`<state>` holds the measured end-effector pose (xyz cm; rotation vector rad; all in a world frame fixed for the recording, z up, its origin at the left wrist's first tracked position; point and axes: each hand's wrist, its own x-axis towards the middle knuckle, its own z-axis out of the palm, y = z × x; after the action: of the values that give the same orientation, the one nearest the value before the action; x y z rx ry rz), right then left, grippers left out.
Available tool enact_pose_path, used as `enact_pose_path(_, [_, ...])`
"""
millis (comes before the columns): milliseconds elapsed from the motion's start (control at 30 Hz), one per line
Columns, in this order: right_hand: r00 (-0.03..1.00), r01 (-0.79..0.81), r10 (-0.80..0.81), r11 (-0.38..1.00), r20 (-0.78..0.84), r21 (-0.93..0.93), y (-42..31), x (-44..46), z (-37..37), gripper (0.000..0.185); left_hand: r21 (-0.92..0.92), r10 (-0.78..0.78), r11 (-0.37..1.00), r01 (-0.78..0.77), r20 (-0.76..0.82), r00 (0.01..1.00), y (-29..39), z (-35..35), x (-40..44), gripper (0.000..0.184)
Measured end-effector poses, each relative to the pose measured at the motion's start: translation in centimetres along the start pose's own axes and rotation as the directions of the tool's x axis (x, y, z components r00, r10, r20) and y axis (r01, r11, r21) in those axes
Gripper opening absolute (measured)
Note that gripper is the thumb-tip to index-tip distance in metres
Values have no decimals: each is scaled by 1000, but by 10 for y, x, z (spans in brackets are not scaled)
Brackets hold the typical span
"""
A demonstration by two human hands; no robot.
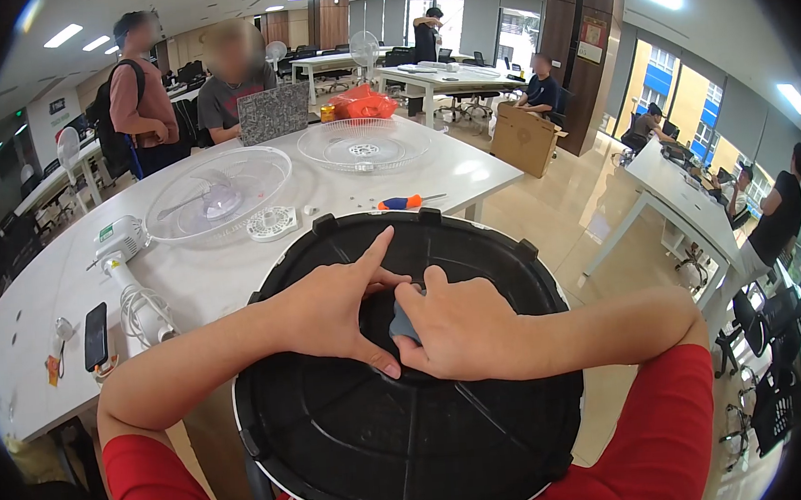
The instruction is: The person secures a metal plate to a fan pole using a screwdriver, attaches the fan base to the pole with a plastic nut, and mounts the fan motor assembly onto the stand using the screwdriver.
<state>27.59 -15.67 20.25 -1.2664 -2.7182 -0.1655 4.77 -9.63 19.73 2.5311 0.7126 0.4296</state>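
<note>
A large round black base (367, 438) with ribs, rim tabs and a white edge is propped between me and the table, ribbed face toward me. At its middle my right hand (466, 324) is closed around a small blue-grey piece (400, 324), mostly hidden by the fingers; its kind I cannot make out. My left hand (335, 310) rests on the base just left of that piece, thumb and index finger spread wide around it. Some left fingers are hidden behind the right hand.
On the white table (237, 303) lie a fan head with its pole and cord (127, 260), fan grilles (365, 146), a fan blade (216, 198), an orange-blue screwdriver (406, 201) and a phone (96, 336). A person sits behind a laptop (275, 115); another stands beside.
</note>
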Motion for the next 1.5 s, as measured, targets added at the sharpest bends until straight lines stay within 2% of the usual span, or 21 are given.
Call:
enact_pose_path(67, [998, -43, 42, 999, -36, -17, -1, 1, 1, 51, 20, -32, 999, 32, 24, 999, 3, -1, 0, 160])
enact_pose_path(167, [1000, 16, -16, 997, 11, -75, 8, 2, -5, 54, 40, -53, 998, 52, 36, 998, 7, -1, 0, 161])
enact_pose_path(233, [953, 302, -288, 933, 96, -196, 28, 9, -10, 66, 60, -96, 994, 93, 47, 994, 12, -5, -2, 161])
enact_pose_path(267, [952, 304, -290, 932, 98, -195, 37, 12, -14, 66, 77, -136, 988, 131, 61, 989, 14, -6, -2, 161])
enact_pose_path(333, [802, 595, -580, 796, 144, -112, 54, 18, -22, 68, 46, -107, 993, 105, 47, 993, 6, -4, -3, 161])
enact_pose_path(367, [792, 608, -591, 786, 152, -115, 58, 21, -22, 62, 18, -77, 997, 76, 34, 996, 3, -3, -4, 162])
enact_pose_path(500, [796, 600, -585, 795, 154, -86, 53, 21, -11, 60, 23, -79, 997, 78, 28, 996, 4, -2, -3, 163])
enact_pose_path(600, [848, 523, -511, 851, 142, -57, 42, 19, -4, 54, 18, -106, 994, 106, 37, 994, 1, -2, -6, 163])
enact_pose_path(667, [950, 311, -311, 950, 26, -17, 30, 12, 1, 54, -7, -53, 999, 53, 8, 999, -1, 0, -4, 163])
enact_pose_path(700, [949, 313, -313, 949, 26, -19, 22, 10, 1, 54, -6, -54, 999, 54, 5, 999, 1, -1, -4, 163])
enact_pose_path(767, [999, 49, -49, 998, 15, 33, 5, 7, -3, 55, 38, -101, 994, 100, 32, 994, 7, -2, -5, 161])
enact_pose_path(867, [999, -35, 35, 999, 14, 25, -3, 9, -3, 58, 33, -75, 997, 75, 12, 997, 4, 0, -3, 160])
enact_pose_path(967, [999, -48, 48, 999, -13, 24, -4, 7, -2, 62, 42, -110, 993, 109, 30, 993, 9, -2, -4, 159])
enact_pose_path(1100, [995, 63, -61, 997, 73, -32, 13, 6, -13, 64, 47, -93, 995, 92, 9, 996, 9, -3, -8, 159])
enact_pose_path(1167, [907, 416, -405, 905, 119, -91, 40, 14, -16, 64, 52, -96, 994, 95, 14, 995, 9, -4, -12, 159])
enact_pose_path(1200, [905, 419, -408, 904, 120, -89, 48, 17, -18, 64, 51, -99, 994, 98, 13, 995, 8, -4, -13, 159])
enact_pose_path(1267, [830, 543, -539, 840, 142, 17, 58, 22, -22, 68, 29, -77, 997, 77, 2, 997, 6, -4, -13, 159])
enact_pose_path(1333, [812, 573, -571, 819, 119, 18, 55, 25, -21, 65, 32, -89, 996, 89, 10, 996, 7, -3, -10, 159])
enact_pose_path(1433, [792, 592, -579, 806, 191, -12, 54, 27, -25, 58, 26, -94, 995, 93, 17, 995, 4, -2, -7, 158])
enact_pose_path(1500, [838, 517, -515, 855, 178, 41, 55, 26, -18, 54, 18, -88, 996, 88, 16, 996, 0, -2, -4, 158])
